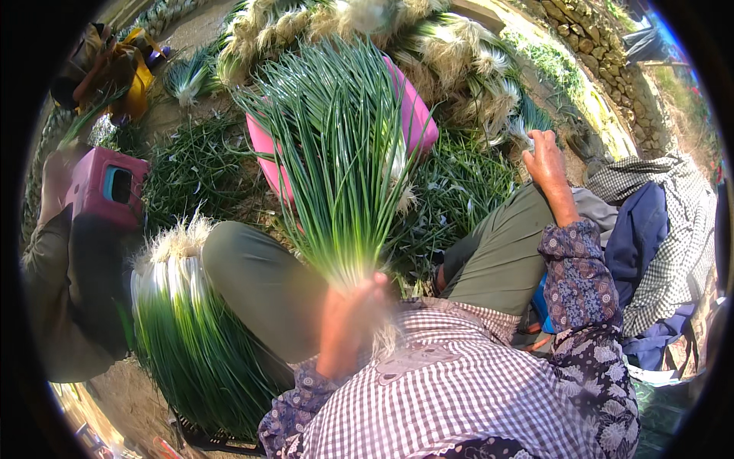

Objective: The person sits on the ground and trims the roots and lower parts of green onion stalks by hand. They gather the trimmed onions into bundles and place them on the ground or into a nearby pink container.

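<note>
My left hand point(350, 321) grips a bunch of green onions point(344, 212) near its white base. The roots hang below my fist over my checked apron point(436, 367), and the green leaves fan out away from me. That hand is blurred. More green onions point(327, 74) lie beyond, across a pink plastic support point(421, 117) whose shape is mostly hidden. Over my right knee is my right hand point(545, 158), its fingers bent, near a small onion bunch point(522, 129). Whether anything is between those fingers is unclear.
A large stack of green onions point(200, 333) stands in a black crate point(200, 433) at my left. Cut leaves point(192, 163) cover the ground. Rooted bundles point(459, 51) are piled ahead. Another person's arm point(49, 229) is beside a pink plastic box-like object point(109, 183). Cloths point(665, 229) lie at right.
</note>
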`<state>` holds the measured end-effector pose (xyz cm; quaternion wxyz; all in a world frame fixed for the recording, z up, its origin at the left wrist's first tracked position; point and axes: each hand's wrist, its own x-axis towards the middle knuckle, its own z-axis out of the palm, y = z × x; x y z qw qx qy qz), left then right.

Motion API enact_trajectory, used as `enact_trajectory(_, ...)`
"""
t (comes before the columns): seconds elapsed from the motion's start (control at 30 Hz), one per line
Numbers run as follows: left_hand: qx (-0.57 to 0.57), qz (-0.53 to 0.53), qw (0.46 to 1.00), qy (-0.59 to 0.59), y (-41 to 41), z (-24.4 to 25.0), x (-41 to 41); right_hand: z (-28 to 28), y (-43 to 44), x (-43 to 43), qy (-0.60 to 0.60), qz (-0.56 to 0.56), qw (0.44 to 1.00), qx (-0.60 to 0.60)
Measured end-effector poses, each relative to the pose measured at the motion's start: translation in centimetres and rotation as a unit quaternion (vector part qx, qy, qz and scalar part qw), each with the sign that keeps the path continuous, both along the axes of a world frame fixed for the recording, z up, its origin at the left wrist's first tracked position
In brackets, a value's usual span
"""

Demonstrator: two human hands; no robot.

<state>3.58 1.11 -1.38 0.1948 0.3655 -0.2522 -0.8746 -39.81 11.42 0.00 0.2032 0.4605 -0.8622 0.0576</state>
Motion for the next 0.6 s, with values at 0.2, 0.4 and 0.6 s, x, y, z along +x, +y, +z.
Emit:
enact_trajectory(0.2, -0.049, -0.058, 0.997, -0.011, 0.0, 0.6, -0.5, 0.4, -1.0, 18.3, -0.618, 0.148, 0.771, 0.034)
enact_trajectory(0.4, -0.472, -0.169, 0.854, -0.138, 0.3, 1.6, -1.2, 0.4, -1.7, 28.4, -0.822, 0.147, 0.546, -0.065)
enact_trajectory(0.6, -0.575, -0.246, 0.771, -0.119, -2.8, 2.7, -0.7, 0.5, -0.4, 26.0, -0.821, 0.131, 0.538, -0.142)
